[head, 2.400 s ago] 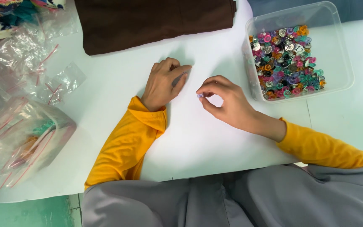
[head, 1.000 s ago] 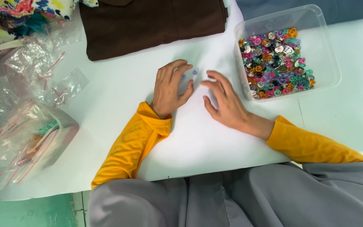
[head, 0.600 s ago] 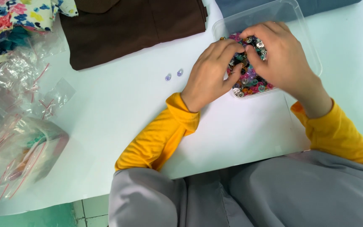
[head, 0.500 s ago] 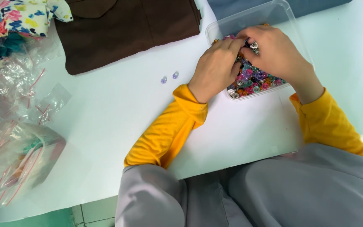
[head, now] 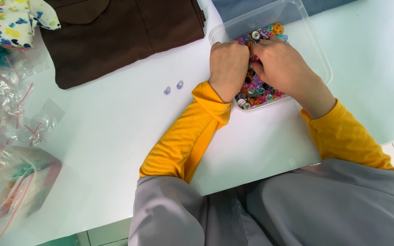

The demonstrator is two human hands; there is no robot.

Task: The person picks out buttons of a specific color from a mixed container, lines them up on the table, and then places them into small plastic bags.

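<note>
Both hands down in the clear plastic rectangular tub [head: 318, 54] at the far right of the white table [head: 115, 136]. Left hand [head: 228, 68] knuckles-up over the tub's near-left part, fingers curled under and buried among the small multicoloured round plastic buttons [head: 258, 89]. Right hand [head: 284, 68] close beside it, touching or almost touching at the fingertips, also curled down into the heap. Grip of each hand: cannot tell, fingertips hidden under the backs of the hands, nothing seen pinched. Yellow sleeves [head: 185, 136] running back from both wrists toward grey clothing [head: 297, 209] at the bottom edge.

Buttons packed into the tub, showing around and between the hands: pink, teal, orange, purple, clear. Two loose pale purple buttons [head: 173, 88] out on the bare table, side by side, well left of the tub and just off the left wrist.

Farther back, folded dark brown fabric [head: 124, 36] lying flat, its corner near the tub's left wall. Floral printed cloth [head: 12, 20] in the top-left corner. Clear zip bags with red seal strips [head: 10, 136] piled along the left edge, one bulging with something indistinct inside. Grey-blue cloth [head: 251, 8] just behind the tub.
</note>
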